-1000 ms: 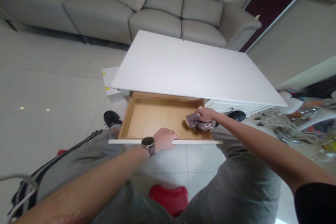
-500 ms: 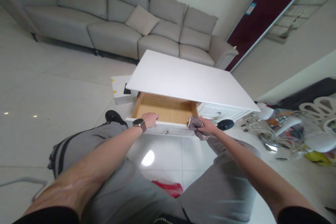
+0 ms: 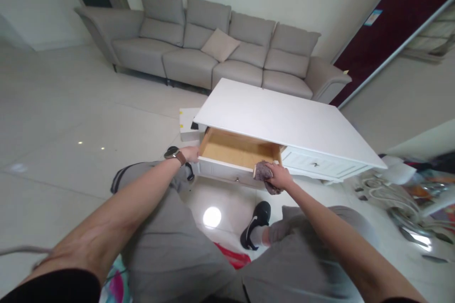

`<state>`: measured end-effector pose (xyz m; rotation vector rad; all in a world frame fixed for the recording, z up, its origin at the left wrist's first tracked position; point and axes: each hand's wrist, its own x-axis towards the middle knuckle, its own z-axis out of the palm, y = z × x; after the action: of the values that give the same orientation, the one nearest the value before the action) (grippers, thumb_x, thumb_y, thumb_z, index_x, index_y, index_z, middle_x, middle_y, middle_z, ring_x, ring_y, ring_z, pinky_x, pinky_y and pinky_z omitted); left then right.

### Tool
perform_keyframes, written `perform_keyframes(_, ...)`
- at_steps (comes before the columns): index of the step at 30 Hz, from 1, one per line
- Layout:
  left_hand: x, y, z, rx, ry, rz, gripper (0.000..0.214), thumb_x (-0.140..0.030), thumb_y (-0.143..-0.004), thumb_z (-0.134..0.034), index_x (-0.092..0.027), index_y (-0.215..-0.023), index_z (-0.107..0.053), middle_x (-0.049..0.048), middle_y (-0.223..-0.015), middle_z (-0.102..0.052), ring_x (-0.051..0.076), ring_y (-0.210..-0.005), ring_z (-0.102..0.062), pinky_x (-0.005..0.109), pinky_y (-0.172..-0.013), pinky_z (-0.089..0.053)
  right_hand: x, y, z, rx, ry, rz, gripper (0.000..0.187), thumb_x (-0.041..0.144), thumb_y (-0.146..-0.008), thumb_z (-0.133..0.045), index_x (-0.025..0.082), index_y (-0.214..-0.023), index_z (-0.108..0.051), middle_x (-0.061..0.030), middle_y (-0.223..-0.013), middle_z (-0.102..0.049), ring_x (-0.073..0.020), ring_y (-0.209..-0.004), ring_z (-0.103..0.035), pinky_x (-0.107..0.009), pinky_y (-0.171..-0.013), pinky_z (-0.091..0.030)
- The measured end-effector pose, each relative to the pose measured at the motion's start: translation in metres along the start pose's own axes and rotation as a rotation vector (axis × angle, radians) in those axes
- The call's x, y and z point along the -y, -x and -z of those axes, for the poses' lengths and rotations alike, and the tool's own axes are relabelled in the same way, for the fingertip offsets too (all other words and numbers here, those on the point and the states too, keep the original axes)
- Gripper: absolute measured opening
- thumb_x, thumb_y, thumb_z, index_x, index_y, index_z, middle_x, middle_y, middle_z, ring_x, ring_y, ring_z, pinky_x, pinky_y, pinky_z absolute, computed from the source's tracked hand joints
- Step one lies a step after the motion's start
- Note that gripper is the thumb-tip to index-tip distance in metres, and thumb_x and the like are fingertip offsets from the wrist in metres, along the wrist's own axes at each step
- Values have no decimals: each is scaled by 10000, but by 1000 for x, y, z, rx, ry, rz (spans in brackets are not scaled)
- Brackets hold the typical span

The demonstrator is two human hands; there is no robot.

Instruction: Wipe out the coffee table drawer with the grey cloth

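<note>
A low white table (image 3: 284,120) has a wooden drawer (image 3: 236,149) pulled out toward me. My left hand (image 3: 190,154), with a watch on its wrist, grips the drawer's left front corner. My right hand (image 3: 279,177) is closed on a crumpled purple-grey cloth (image 3: 262,170) pressed against the drawer's right front corner. The drawer's inside looks bare.
A grey sofa (image 3: 220,54) with a cushion stands behind the table. A white box (image 3: 188,123) lies on the floor at the table's left end. Cables and clutter (image 3: 408,194) cover the floor at the right. A red object (image 3: 231,258) lies between my legs.
The view has pulled back and up. My right hand brought the cloth from inside the drawer to its right front corner. My left hand slid from the front's middle to its left corner.
</note>
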<state>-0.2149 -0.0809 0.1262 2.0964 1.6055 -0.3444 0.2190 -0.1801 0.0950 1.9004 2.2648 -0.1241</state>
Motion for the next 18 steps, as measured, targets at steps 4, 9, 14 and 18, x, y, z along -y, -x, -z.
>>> perform_keyframes(4,-4,-5,5,-2,-34,86,306,-329,-650,-752,-131,-882,-749,172,-899,-764,324,-926,-697,356,-786,-536,2,2,-8,-44,1,-26,673,433,-863,-641,341,-1498,-437,-127,-1367,-558,-340,-1237,-478,-447,-946,-406)
perform_keyframes(9,1,4,15,-7,-38,114,403,-292,-717,-656,-123,-1078,-711,165,-1104,-750,279,-1015,-681,303,-840,-515,1,-17,-1,-50,-35,-52,652,421,-861,-644,327,-1479,-458,-132,-1345,-572,-347,-1225,-470,-463,-939,-407)
perform_keyframes(14,9,-2,31,14,-43,124,635,-304,-704,-634,-137,-1315,-595,149,-1238,-716,254,-1101,-658,279,-888,-503,-6,-33,5,-20,-62,-55,682,415,-838,-658,327,-1484,-458,-137,-1336,-584,-347,-1226,-487,-460,-928,-416)
perform_keyframes(18,29,-19,43,35,-17,99,645,-373,-724,-623,-129,-1321,-602,160,-1347,-662,255,-1196,-624,260,-947,-482,-10,-42,8,21,-79,-15,742,428,-799,-682,322,-1497,-454,-124,-1309,-603,-348,-1230,-500,-447,-935,-415)
